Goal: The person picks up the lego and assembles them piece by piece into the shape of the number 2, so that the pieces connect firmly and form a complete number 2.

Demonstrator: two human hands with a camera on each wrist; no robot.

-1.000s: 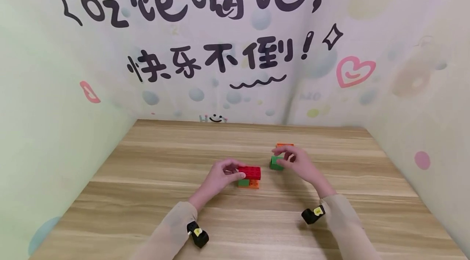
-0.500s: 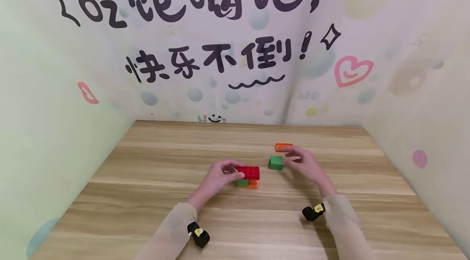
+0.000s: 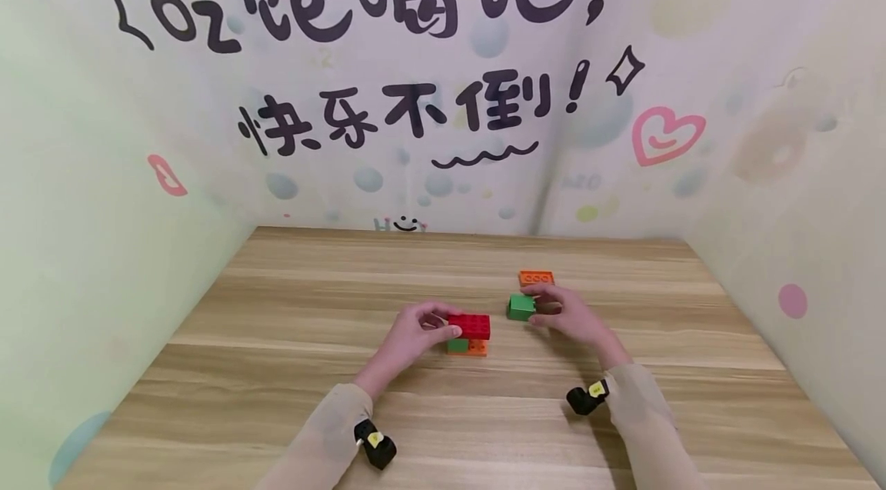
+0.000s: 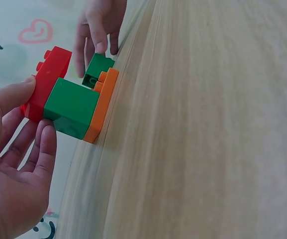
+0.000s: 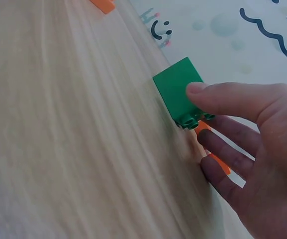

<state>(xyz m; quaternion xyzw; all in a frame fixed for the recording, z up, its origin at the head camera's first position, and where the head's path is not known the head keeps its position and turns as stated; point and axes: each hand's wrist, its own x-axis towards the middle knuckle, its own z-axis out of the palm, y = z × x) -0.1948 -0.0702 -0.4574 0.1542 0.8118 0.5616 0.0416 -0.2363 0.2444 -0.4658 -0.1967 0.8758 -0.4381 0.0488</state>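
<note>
My left hand (image 3: 417,332) grips a red brick (image 3: 471,325) between thumb and fingers. That brick tops a small stack: a green brick (image 4: 71,107) beneath it at one end and a thin orange studded plate (image 4: 102,107) at the bottom. In the left wrist view the red brick overhangs the plate with a gap between. To the right, a second green brick (image 3: 521,308) lies on its side, studs facing my right hand (image 3: 571,317). My right thumb (image 5: 218,97) lies over its studded end, with the index finger partly hidden behind it.
Just behind the loose green brick, another orange plate (image 3: 537,278) lies underside up on the wooden table (image 3: 311,298). A printed wall (image 3: 415,190) rises along the table's back edge, with side walls left and right. Black wrist cameras (image 3: 587,398) sit on both sleeves.
The right hand draws back right from the loose green brick, uncovering it and the orange plate, then returns to its studded end. The left hand keeps its grip on the red brick.
</note>
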